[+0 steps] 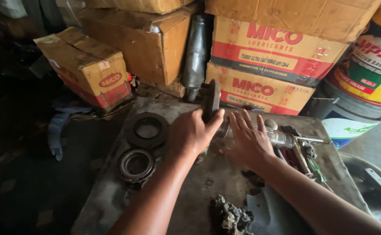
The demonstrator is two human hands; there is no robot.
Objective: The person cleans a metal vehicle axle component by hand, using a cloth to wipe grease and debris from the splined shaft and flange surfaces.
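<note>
A steel shaft (282,138) with a dark round flange (211,98) lies across a greasy metal plate (199,182). My left hand (190,132) grips the flange's edge, holding it upright. My right hand (249,141) rests flat on the shaft just right of the flange, fingers spread. Two dark bearing rings lie to the left of my hands: a black one (147,129) farther off and a shinier one (136,164) nearer to me.
Cardboard boxes (269,56) are stacked behind the plate, with a dark metal cylinder (195,56) standing between them. A yellow drum (373,65) stands at the right. Tools (301,154) lie right of the shaft. A grimy rag lump (232,215) sits near the front edge.
</note>
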